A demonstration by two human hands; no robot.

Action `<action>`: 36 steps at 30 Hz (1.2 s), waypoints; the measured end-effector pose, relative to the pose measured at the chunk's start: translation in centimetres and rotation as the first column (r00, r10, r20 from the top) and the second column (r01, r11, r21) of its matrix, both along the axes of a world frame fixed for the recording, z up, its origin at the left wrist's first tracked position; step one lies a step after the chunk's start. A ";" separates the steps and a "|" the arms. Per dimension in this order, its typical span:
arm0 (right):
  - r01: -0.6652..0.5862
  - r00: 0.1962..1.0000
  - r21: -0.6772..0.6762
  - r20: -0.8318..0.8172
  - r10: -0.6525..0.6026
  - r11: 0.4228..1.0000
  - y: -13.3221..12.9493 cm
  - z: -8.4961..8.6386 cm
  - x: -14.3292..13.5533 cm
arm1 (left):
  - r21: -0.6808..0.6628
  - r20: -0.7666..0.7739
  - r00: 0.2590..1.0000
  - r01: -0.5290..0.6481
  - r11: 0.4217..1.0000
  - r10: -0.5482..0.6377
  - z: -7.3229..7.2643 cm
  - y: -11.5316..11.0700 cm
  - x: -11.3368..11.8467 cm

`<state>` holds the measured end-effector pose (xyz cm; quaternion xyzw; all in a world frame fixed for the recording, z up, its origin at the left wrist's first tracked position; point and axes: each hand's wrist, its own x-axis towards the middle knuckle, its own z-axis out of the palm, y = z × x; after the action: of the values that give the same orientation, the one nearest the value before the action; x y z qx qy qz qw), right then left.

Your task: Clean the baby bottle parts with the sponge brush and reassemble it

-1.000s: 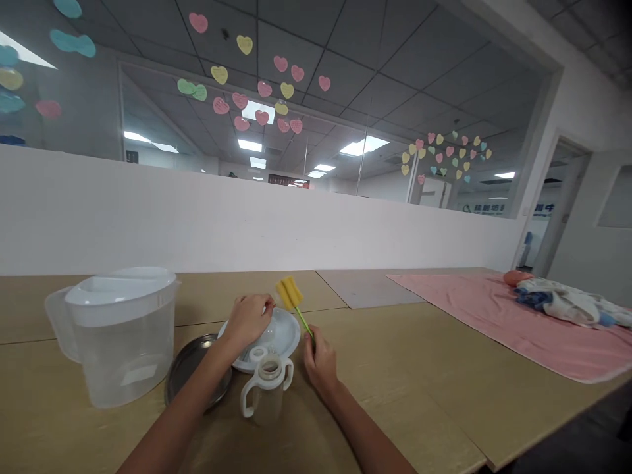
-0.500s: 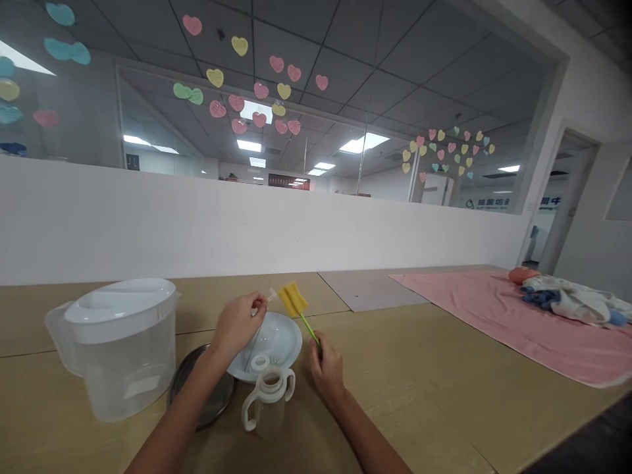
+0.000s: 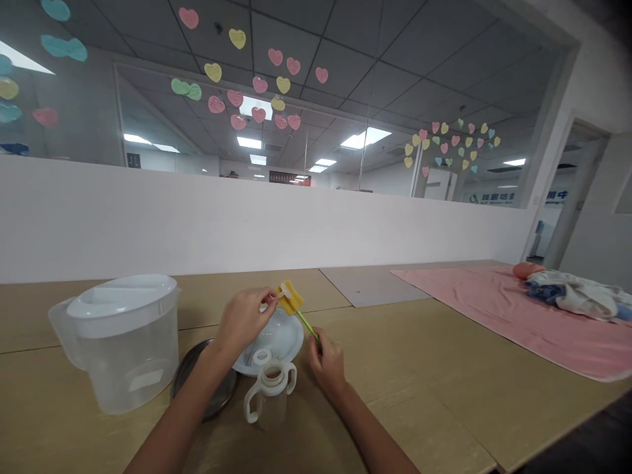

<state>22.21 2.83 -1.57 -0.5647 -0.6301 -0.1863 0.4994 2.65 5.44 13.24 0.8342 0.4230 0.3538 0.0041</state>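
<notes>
My right hand is closed round the green handle of a bottle brush with a yellow sponge head. My left hand pinches a small translucent piece, its exact kind unclear, against the front of the sponge. A thin tube seems to hang below those fingers. Under both hands sits a white bowl, partly covered by my left hand. A white ring-shaped cap lies at the bowl's near rim. Closer to me, a clear two-handled baby bottle stands upright without a lid.
To the left stands a large lidded plastic pitcher. A dark round metal dish is partly behind my left forearm. On the right, a pink cloth covers part of the table, with bundled clothes on it. A white wall rises behind.
My left hand has moved slightly right, bringing the translucent piece from beside the sponge onto it. My right hand keeps its hold on the brush. The camera view has shifted a little.
</notes>
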 end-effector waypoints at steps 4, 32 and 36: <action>-0.011 1.000 0.001 0.013 0.011 1.000 -0.1 -0.1 -0.1 | -0.054 -0.124 0.992 -0.006 0.999 -0.001 0.0 0.1 0.0; -0.095 0.995 -0.030 0.036 0.096 0.995 0.0 0.2 -0.5 | -0.097 0.020 0.984 -0.172 0.980 0.174 1.0 0.7 -1.6; -0.132 0.983 -0.027 0.128 0.134 0.991 -0.2 0.3 -0.6 | -0.102 0.162 0.983 -0.074 0.992 0.090 1.0 1.3 -2.4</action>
<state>21.65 2.66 -1.27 -0.5125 -0.6992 -0.1831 0.4636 0.30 6.70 14.20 0.7826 0.4716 0.4013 0.0646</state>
